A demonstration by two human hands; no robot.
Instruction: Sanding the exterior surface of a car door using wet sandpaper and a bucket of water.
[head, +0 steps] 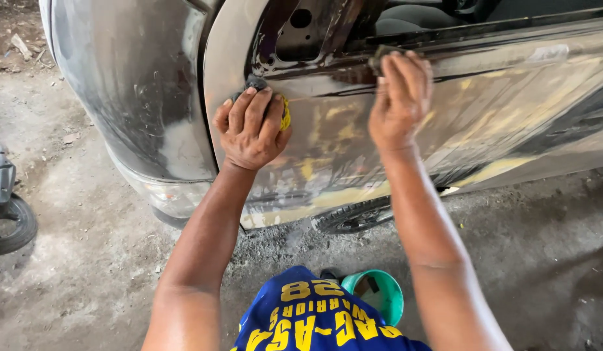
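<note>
My left hand (251,127) presses a dark and yellow sponge (283,112) against the front end of a bare grey car door (353,130) streaked with yellow filler. My right hand (400,97) holds a small dark sanding pad (379,57) flat on the door's upper edge, just under the window opening. Both arms reach up from below. The door panel is wet and shiny.
A grey car fender (132,84) stands left of the door. A tyre (353,216) shows under the door. A green bucket (379,292) sits on the dirt floor by my knees. A small black wheel (12,224) lies at the left edge.
</note>
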